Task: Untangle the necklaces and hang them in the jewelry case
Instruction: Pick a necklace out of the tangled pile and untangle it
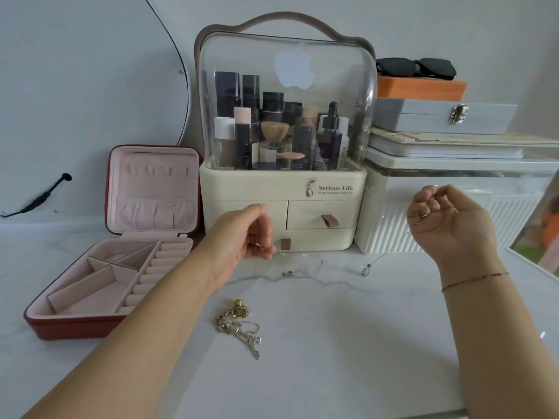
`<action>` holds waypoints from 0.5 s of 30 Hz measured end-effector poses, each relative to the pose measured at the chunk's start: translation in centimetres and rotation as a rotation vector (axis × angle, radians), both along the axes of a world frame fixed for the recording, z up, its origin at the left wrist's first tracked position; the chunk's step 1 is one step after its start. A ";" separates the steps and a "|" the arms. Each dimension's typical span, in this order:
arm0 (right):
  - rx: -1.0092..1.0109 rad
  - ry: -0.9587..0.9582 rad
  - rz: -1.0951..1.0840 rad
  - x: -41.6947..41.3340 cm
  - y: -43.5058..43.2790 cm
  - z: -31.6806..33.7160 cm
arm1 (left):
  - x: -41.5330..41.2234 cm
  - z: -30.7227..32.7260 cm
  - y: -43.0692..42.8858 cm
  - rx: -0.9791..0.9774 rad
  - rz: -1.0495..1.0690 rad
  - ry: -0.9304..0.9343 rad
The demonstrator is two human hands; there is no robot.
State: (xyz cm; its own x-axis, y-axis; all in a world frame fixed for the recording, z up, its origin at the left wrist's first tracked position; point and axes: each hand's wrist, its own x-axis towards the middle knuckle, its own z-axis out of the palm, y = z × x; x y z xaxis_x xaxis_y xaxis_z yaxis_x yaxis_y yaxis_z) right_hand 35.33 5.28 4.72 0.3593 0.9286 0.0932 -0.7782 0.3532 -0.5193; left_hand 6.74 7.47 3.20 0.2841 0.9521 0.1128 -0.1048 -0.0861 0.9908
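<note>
A red jewelry case [72,323] with pink lining lies open at the left, its lid [152,189] upright with small hooks near the top. My left hand [245,237] pinches a thin gold chain with a small pendant in front of the cosmetic organizer. My right hand [447,219] is raised at the right, fingers closed on a fine silver chain that runs down to a clasp [366,270] on the table. Another silver necklace [287,275] lies between my hands. A tangled heap of gold and silver necklaces [239,325] rests on the white marble tabletop, nearer to me.
A cream cosmetic organizer [282,192] with a clear dome and drawers stands at the back centre. To its right a white ribbed box [453,225] carries stacked boxes and black sunglasses [416,68]. A mirror's edge and a black cable [39,198] are at the left.
</note>
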 end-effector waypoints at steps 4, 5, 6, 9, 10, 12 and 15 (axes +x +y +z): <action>-0.145 -0.437 0.094 -1.5 -0.2 0.4 | 0.5 -0.3 -0.6 0.102 -0.005 0.228; -0.178 -0.565 0.091 -1.8 -0.2 0.4 | 0.5 -0.4 -0.6 0.126 -0.002 0.289; -0.198 -0.675 0.075 -2.0 -0.2 0.3 | 0.5 -0.5 -0.5 0.147 -0.003 0.348; -0.237 -0.915 -0.020 -2.4 -0.5 0.2 | 0.5 -0.9 -0.5 0.221 0.010 0.550; -0.262 -0.979 -0.061 -2.5 -0.6 0.2 | 0.5 -1.1 -0.4 0.260 0.019 0.626; -0.314 -1.106 -0.148 -2.5 -0.6 0.1 | 0.6 -1.4 -0.5 0.344 0.027 0.745; -0.348 -1.353 -0.148 -2.6 -0.5 -0.2 | 0.9 -2.0 -0.4 0.422 0.014 0.838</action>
